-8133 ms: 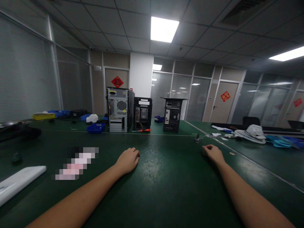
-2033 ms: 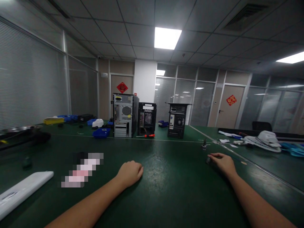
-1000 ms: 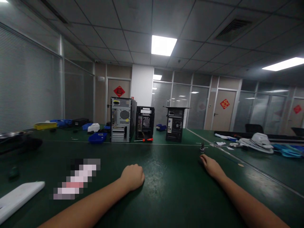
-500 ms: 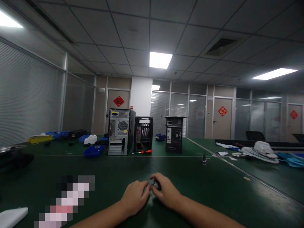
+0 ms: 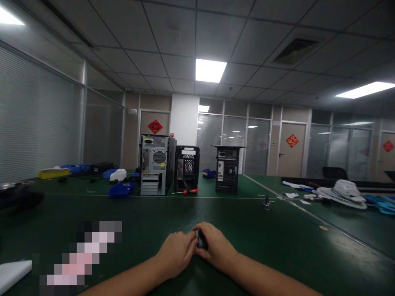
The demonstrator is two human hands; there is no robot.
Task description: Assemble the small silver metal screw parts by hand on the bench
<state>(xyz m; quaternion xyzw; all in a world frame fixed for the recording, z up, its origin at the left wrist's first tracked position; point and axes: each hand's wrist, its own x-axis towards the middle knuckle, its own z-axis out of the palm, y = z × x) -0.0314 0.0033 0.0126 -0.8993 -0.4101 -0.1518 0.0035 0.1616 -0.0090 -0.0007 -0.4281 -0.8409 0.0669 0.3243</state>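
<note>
Low over the green table (image 5: 148,242), my left hand (image 5: 175,251) and my right hand (image 5: 219,247) meet at the fingertips. Between them is a small dark piece with a greyish edge (image 5: 201,240); its kind cannot be made out. My right hand curls its thumb and fingers around the piece. The fingers of my left hand are pressed together against its left side. Much of the piece is covered by both hands.
Three computer cases stand beyond the hands: a tall one (image 5: 154,164), a black one (image 5: 187,168) and another (image 5: 226,170). A red screwdriver (image 5: 190,191) lies before them. A blue tray (image 5: 121,189) is to the left, a small metal item (image 5: 266,202) to the right, a white hat (image 5: 347,193) farther right.
My fingers have closed more tightly together, and the piece is now turned with its dark side showing. The camera view has tilted slightly down.
</note>
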